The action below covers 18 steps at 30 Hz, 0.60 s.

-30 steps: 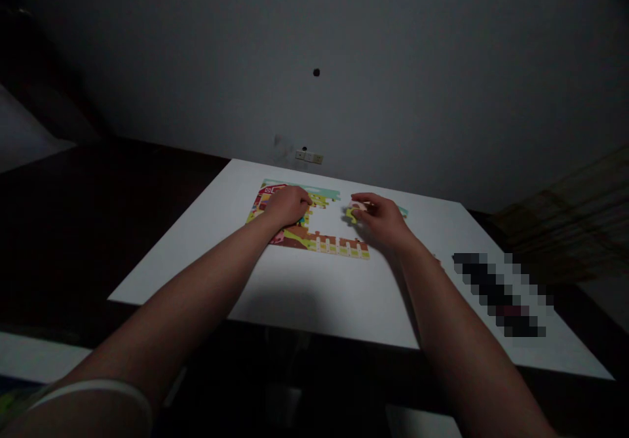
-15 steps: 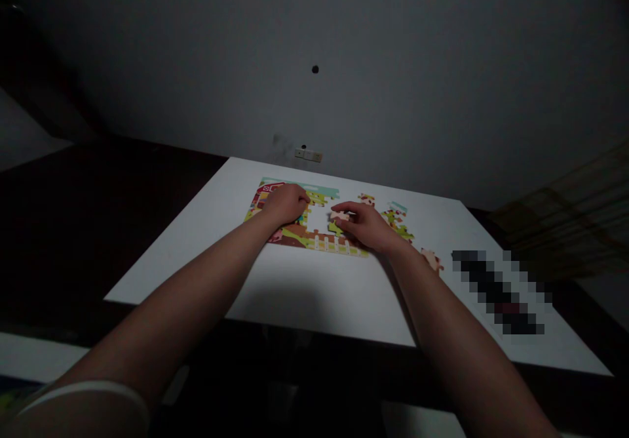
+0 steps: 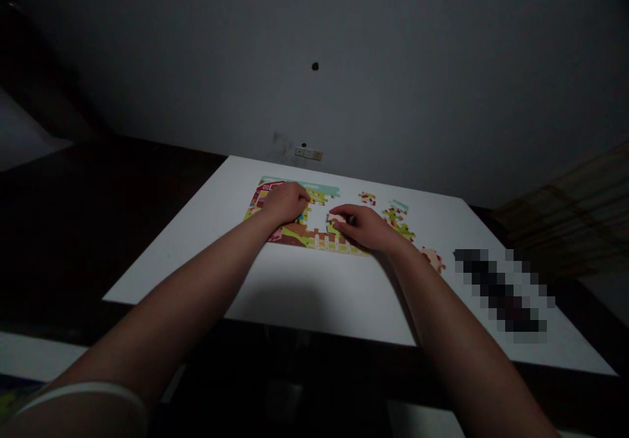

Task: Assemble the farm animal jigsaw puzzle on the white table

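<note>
A colourful, partly assembled jigsaw puzzle [image 3: 319, 194] lies on the white table [image 3: 314, 287]. My left hand [image 3: 285, 203] rests curled on the puzzle's left part, pressing it down. My right hand [image 3: 363, 227] holds a puzzle piece [image 3: 336, 219] with its fingertips at the puzzle's right edge, just above the fence strip. The room is dim, so the piece's picture is hard to make out.
Loose puzzle pieces [image 3: 399, 220] lie right of my right hand, one more [image 3: 434, 259] nearer the front. A blurred dark object [image 3: 506, 294] lies at the table's right side. A wall socket [image 3: 309, 155] sits behind the table's far edge.
My right hand has carried the piece leftward and down onto the puzzle's right edge, uncovering loose pieces behind it. My left hand has stayed on the puzzle.
</note>
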Motion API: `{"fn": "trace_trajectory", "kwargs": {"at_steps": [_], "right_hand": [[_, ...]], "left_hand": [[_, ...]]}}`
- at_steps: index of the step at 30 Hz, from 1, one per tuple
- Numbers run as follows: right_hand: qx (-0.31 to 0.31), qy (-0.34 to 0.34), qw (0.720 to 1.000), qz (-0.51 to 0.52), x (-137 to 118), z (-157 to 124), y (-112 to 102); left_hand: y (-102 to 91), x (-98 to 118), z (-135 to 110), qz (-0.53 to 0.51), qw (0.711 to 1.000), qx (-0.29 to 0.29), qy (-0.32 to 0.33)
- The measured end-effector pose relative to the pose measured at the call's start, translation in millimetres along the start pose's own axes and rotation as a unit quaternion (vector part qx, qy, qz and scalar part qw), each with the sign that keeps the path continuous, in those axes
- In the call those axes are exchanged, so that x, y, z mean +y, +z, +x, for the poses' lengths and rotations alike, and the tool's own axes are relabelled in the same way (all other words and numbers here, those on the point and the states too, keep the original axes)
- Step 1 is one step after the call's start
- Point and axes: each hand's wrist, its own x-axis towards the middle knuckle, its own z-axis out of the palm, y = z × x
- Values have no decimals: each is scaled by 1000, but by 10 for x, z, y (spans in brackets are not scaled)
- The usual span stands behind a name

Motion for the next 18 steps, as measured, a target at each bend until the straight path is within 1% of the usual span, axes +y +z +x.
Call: {"fn": "trace_trajectory", "kwargs": {"at_steps": [5,10,12,14,18], "right_hand": [[23,10,996,90,-85,-12,11],[128,30,976,173,-104,23,39],[155,27,970,188,-77,48,43],[164,19,967,196,-45,72,37],[157,9,965,212,1,94,7]], "left_hand": [[14,-15,3,-3,1000,0,6],[24,-23,17,-10,1000,2,8],[24,-23,19,-12,1000,5,7],[23,-21,18,-14,1000,7,7],[28,-22,19,-10,1000,6,10]]}}
